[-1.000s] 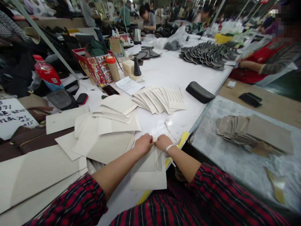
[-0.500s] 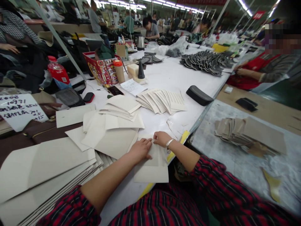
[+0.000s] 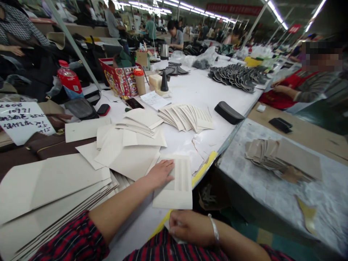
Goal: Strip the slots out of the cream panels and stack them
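My left hand (image 3: 161, 174) lies flat, fingers extended, on the left part of a cream panel (image 3: 182, 175) that has several raised lengthwise strips. The panel rests at the table's front edge. Below its lower end, close to my body, my right hand (image 3: 187, 226) is closed around a small pale piece (image 3: 178, 240), which is mostly hidden under the fingers. A bracelet circles the right wrist. Left of the panel lie overlapping cream sheets (image 3: 130, 163), and beyond it a fanned stack of cream panels (image 3: 187, 116).
A black case (image 3: 228, 112) stands near the table's right edge. Dark curved pieces (image 3: 236, 78) are piled farther back. A red bottle (image 3: 70, 80) and a patterned box (image 3: 121, 81) stand at left. On the side table lie brown pieces (image 3: 296, 156); a person in red sits behind it.
My right hand has left the panel's top and moved down toward my body, its fingers closed on a pale piece. The raised strips are now uncovered. My left hand remains on the panel.
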`<state>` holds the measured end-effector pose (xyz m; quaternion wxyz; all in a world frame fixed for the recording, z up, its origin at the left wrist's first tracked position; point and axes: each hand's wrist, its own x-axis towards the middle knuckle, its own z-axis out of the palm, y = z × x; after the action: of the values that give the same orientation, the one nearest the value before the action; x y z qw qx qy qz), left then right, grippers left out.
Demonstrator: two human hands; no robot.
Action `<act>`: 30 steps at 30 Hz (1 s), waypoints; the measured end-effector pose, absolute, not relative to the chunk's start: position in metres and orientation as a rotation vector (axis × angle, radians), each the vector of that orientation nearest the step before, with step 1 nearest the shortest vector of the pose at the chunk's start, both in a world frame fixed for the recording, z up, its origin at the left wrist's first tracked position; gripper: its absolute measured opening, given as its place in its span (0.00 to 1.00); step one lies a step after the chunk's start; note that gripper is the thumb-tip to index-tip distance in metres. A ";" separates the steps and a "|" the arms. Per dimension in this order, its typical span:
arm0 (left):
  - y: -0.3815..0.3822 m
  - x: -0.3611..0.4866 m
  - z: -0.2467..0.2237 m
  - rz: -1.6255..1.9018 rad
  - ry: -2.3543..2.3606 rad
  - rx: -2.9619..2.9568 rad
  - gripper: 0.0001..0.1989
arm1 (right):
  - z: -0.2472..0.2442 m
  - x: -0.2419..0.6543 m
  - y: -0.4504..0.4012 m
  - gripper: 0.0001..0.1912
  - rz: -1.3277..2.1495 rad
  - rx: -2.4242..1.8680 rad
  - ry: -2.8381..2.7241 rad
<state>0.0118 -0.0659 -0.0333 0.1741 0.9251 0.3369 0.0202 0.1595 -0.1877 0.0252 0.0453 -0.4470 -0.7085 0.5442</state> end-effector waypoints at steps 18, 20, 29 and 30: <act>-0.013 0.038 -0.022 -0.050 1.212 2.335 0.05 | -0.033 0.172 -0.036 0.15 0.863 -2.315 -2.149; -0.018 0.035 -0.023 0.007 1.189 2.374 0.06 | -0.033 0.172 -0.037 0.16 0.819 -2.301 -2.144; -0.008 0.040 -0.025 -0.042 1.208 2.333 0.04 | -0.030 0.171 -0.035 0.16 0.869 -2.315 -2.169; -0.009 0.040 -0.025 -0.037 1.193 2.339 0.04 | -0.031 0.170 -0.034 0.17 0.860 -2.330 -2.164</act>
<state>0.0403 -0.0088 -0.0250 0.2549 0.8614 0.4392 -0.0135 0.1703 -0.0336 -0.0312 -0.0761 -0.7052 -0.6551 0.2603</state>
